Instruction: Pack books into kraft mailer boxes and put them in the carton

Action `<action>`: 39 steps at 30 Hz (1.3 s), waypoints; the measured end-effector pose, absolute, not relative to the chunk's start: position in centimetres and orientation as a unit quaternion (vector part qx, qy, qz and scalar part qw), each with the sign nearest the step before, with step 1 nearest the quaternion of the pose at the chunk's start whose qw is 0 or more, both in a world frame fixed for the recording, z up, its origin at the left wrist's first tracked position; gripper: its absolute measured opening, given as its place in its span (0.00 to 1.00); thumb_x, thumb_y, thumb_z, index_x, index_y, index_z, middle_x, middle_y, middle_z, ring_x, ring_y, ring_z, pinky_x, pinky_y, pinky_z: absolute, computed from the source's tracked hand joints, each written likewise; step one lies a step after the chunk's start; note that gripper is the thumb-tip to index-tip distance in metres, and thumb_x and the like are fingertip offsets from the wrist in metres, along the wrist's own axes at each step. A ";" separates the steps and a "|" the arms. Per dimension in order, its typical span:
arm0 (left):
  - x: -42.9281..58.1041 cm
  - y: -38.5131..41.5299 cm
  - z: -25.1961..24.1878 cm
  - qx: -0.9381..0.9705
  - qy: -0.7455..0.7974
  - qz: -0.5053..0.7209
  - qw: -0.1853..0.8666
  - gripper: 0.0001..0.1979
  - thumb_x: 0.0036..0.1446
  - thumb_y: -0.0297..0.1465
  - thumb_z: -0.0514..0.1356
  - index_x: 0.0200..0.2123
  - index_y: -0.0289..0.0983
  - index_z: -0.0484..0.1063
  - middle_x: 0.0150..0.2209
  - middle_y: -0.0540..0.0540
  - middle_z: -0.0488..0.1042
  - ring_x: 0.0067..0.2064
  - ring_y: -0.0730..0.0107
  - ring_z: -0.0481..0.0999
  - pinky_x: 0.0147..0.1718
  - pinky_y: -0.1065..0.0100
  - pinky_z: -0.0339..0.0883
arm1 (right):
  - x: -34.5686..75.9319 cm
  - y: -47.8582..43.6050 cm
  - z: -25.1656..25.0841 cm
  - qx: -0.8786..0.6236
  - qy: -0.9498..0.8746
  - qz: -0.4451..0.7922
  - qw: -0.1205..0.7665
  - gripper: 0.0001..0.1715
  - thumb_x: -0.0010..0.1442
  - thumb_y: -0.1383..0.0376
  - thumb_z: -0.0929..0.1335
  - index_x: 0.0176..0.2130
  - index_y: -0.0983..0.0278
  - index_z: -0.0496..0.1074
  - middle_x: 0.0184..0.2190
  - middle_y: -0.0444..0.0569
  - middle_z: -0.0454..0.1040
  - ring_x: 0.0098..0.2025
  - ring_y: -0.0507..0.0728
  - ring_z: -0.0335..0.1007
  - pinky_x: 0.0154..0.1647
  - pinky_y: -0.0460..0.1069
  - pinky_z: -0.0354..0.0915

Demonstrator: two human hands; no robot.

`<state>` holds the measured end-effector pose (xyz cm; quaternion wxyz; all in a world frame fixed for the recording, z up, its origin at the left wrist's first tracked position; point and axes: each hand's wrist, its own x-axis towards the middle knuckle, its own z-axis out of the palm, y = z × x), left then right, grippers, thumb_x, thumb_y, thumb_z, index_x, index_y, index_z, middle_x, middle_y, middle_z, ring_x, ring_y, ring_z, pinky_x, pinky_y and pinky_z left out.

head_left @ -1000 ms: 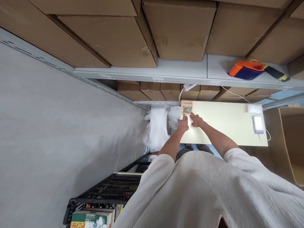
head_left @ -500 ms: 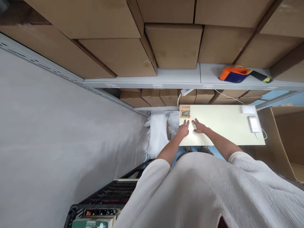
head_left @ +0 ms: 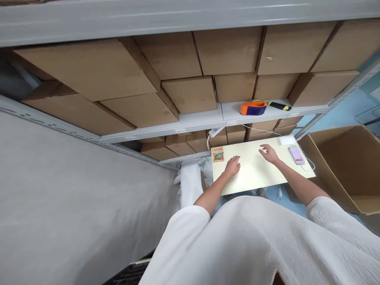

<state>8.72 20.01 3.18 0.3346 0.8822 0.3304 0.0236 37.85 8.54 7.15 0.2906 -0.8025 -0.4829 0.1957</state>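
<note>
My left hand (head_left: pixel 232 166) hovers over or rests on the pale tabletop (head_left: pixel 252 176), fingers loosely stretched with nothing in them. Nearest to it is a small book or card with a colourful picture (head_left: pixel 218 154) at the table's left corner, apart from the fingers. Farther right, my right hand (head_left: pixel 268 153) is above the middle of the table, fingers apart and slightly bent, also holding nothing. To its right lie a blurred-out phone-like device (head_left: pixel 296 154) with a white cable and a flat white block (head_left: pixel 287 140).
Shelves hold many cardboard boxes (head_left: pixel 190 96). An orange and blue tape dispenser (head_left: pixel 253 108) and a yellow and black cutter (head_left: pixel 279 106) lie on the shelf. A power strip (head_left: pixel 215 132) hangs behind the table. A large open carton (head_left: pixel 332 170) stands right, white wrapping (head_left: pixel 190 184) left.
My right hand has moved right and lifted off the table. My left hand has shifted right, away from the picture item. The head view has turned right and tilted up.
</note>
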 end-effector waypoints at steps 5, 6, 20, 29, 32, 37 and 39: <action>13.6 18.5 4.1 0.889 0.324 0.032 0.323 0.28 0.73 0.28 0.55 0.74 0.36 0.68 0.76 0.35 0.69 0.76 0.49 0.69 0.76 0.49 0.62 | 45.5 10.7 14.4 -0.782 -0.513 0.019 0.353 0.19 0.72 0.59 0.65 0.56 0.60 0.77 0.56 0.61 0.79 0.58 0.69 0.77 0.64 0.65 0.74; 14.7 18.1 4.2 0.889 0.325 0.036 0.320 0.28 0.73 0.28 0.55 0.74 0.36 0.69 0.76 0.35 0.69 0.75 0.49 0.69 0.76 0.49 0.62 | 46.9 11.3 15.7 -0.779 -0.519 -0.006 0.353 0.20 0.71 0.59 0.65 0.57 0.60 0.77 0.54 0.61 0.79 0.58 0.70 0.76 0.65 0.66 0.73; 22.8 12.1 4.2 0.852 0.414 0.070 0.312 0.28 0.72 0.28 0.56 0.73 0.37 0.70 0.75 0.35 0.70 0.76 0.49 0.70 0.76 0.47 0.64 | 58.7 20.6 22.9 -0.742 -0.627 -0.056 0.230 0.26 0.71 0.60 0.64 0.61 0.68 0.74 0.58 0.71 0.77 0.58 0.77 0.69 0.60 0.69 0.68; 22.7 10.9 5.0 0.839 0.447 0.066 0.304 0.27 0.72 0.27 0.57 0.72 0.37 0.71 0.75 0.35 0.70 0.75 0.50 0.71 0.76 0.47 0.65 | 59.3 22.2 22.1 -0.768 -0.610 -0.024 0.193 0.23 0.72 0.56 0.65 0.58 0.66 0.75 0.52 0.71 0.80 0.57 0.79 0.68 0.59 0.71 0.64; 23.0 10.9 5.1 0.835 0.451 0.064 0.307 0.27 0.72 0.27 0.56 0.72 0.36 0.71 0.75 0.34 0.70 0.75 0.49 0.71 0.76 0.47 0.64 | 59.6 22.6 21.7 -0.746 -0.620 -0.024 0.241 0.20 0.72 0.56 0.65 0.56 0.64 0.74 0.49 0.69 0.82 0.56 0.78 0.68 0.60 0.72 0.62; 23.7 10.9 4.7 0.833 0.446 0.073 0.320 0.28 0.70 0.28 0.58 0.72 0.39 0.72 0.75 0.36 0.71 0.75 0.50 0.70 0.76 0.46 0.64 | 60.1 22.9 22.0 -0.741 -0.617 -0.015 0.263 0.18 0.71 0.55 0.67 0.54 0.62 0.74 0.46 0.67 0.82 0.55 0.78 0.68 0.60 0.73 0.63; 24.0 10.9 4.3 0.831 0.445 0.069 0.326 0.28 0.70 0.28 0.58 0.71 0.39 0.72 0.75 0.37 0.71 0.76 0.50 0.70 0.76 0.46 0.64 | 60.2 21.7 22.0 -0.750 -0.609 -0.008 0.258 0.18 0.70 0.56 0.68 0.54 0.62 0.74 0.47 0.66 0.81 0.56 0.78 0.69 0.60 0.72 0.64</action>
